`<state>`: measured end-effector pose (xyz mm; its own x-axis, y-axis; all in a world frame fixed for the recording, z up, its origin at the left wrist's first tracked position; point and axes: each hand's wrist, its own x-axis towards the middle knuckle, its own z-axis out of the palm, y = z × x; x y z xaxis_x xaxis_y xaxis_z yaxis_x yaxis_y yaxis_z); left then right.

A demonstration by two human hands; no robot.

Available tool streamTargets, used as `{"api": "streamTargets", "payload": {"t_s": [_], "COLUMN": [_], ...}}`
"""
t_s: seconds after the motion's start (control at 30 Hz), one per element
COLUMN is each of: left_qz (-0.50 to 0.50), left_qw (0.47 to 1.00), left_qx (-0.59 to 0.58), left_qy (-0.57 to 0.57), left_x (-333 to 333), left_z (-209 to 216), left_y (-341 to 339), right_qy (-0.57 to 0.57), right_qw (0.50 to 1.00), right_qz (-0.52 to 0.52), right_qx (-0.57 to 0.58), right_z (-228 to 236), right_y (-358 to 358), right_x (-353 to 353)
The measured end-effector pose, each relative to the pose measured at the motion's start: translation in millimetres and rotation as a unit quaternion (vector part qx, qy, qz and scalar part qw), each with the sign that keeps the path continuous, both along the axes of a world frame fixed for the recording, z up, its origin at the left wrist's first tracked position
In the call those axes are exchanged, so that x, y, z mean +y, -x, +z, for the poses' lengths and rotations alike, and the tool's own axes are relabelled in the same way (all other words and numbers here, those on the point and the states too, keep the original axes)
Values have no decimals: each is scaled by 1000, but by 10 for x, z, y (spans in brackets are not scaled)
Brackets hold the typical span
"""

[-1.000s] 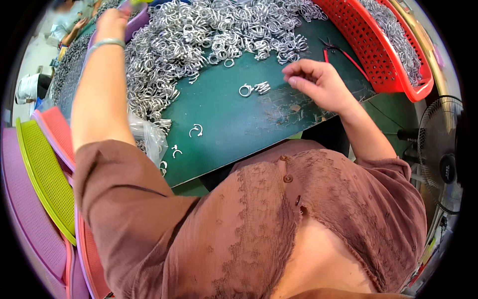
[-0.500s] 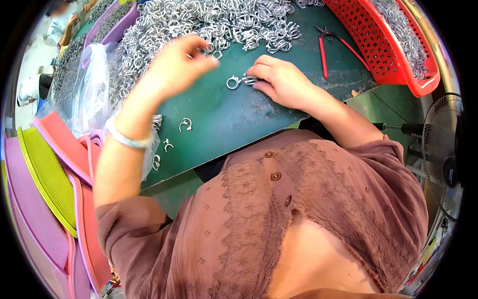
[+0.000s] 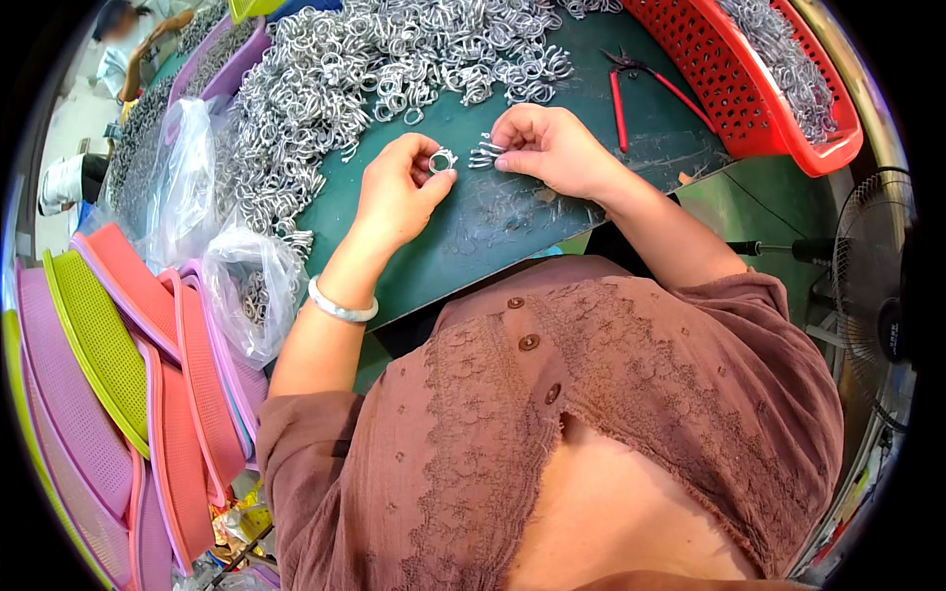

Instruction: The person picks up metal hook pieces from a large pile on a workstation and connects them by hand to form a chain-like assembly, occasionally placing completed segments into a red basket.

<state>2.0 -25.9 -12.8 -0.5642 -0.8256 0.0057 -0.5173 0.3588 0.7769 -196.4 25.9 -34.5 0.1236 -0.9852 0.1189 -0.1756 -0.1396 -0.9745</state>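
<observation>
My left hand pinches a silver metal ring between thumb and fingertips, just above the green table. Close by on the right, my right hand grips a small bunch of similar metal rings, which stick out from its fingers toward the left hand. A short gap separates the single ring from the bunch. Beyond both hands spreads a large heap of silver metal rings, whose left side runs down toward the near left table edge.
Red-handled pliers lie at the right, beside a red perforated basket of metal parts. Clear plastic bags hang at the left edge, above stacked coloured baskets. A fan stands far right. Another person sits far left.
My left hand has come down and right from the heap's edge, now with a ring in its fingers. The bunch in my right hand is lifted and turned. The view has shifted slightly.
</observation>
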Motion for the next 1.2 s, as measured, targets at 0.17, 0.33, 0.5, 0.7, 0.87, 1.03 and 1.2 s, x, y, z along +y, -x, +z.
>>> {"api": "streamTargets", "payload": {"t_s": [0.17, 0.33, 0.5, 0.7, 0.87, 1.03, 1.2], "left_qz": [15, 14, 2, -9, -19, -24, -10], "left_qw": [942, 896, 887, 897, 896, 892, 891], "left_qx": [276, 360, 391, 383, 391, 401, 402], "left_qy": [-188, -260, -245, -220, -207, -208, -209], "left_x": [125, 255, 297, 301, 314, 309, 303], "left_z": [-44, 38, 33, 18, 24, 14, -12], "left_y": [8, 77, 95, 100, 108, 127, 137], "right_qy": [12, 14, 7, 28, 29, 15, 6], "right_qw": [988, 973, 963, 961, 963, 962, 967], "right_qz": [27, 44, 48, 31, 29, 22, 12], "right_qx": [-152, -224, -264, -272, -265, -271, -255], "right_z": [59, 110, 145, 120, 93, 94, 91], "right_y": [-53, -82, -106, -131, -132, -130, -124], "right_x": [14, 44, 77, 83, 70, 78, 88]}}
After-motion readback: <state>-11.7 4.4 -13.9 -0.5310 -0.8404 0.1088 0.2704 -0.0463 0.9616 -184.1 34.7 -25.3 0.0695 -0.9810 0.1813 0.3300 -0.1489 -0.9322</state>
